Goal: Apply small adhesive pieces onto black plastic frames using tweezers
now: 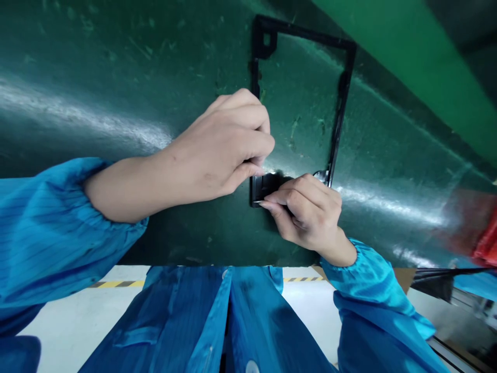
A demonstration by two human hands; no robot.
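Note:
A black rectangular plastic frame (341,109) lies on the green work surface, with a square-holed tab at its far left corner. My left hand (221,147) is closed over the frame's left side, thumb and fingertips pinched near its lower end. Its fingers hide part of that side. Low at the frame's near left corner, my right hand (310,210) pinches with thumb and forefinger. A thin pale sliver shows at those fingertips, too small to name. The right hand covers much of the near side of the frame.
The green work surface (116,67) has scuffs and bright reflections, and its near edge runs just in front of my body. Something red (487,238) is at the right edge of view. Below is a pale floor (112,305) with yellow-and-black striped tape.

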